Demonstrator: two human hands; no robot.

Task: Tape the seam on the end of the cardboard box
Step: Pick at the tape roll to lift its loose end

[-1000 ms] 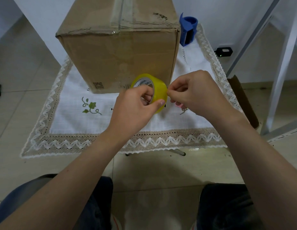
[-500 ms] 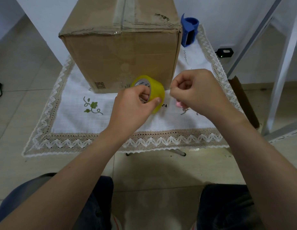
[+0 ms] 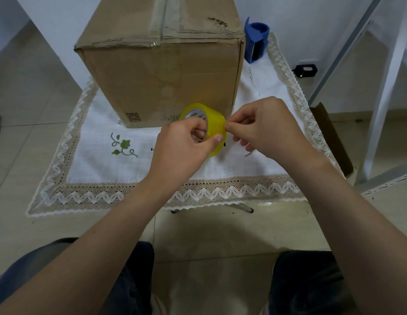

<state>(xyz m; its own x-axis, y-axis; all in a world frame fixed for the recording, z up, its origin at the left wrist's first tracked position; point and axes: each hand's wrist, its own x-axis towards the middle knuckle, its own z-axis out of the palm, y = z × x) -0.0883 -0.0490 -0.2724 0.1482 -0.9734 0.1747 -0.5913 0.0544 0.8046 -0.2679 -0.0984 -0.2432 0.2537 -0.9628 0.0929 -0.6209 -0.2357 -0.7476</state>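
At frame centre, the left hand [image 3: 182, 144] grips the tape roll [image 3: 206, 126], fingers through its core; the right hand [image 3: 266, 128] pinches the roll's edge, below the box [image 3: 161, 71].

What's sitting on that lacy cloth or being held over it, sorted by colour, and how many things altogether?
Brown: 1, the cardboard box
Yellow: 1, the tape roll, held by the left hand
Blue: 1, the tape dispenser
Total: 3

A home room: lace-edged embroidered tablecloth [image 3: 138, 194] on a small table, tiled floor [image 3: 27, 83], white walls.
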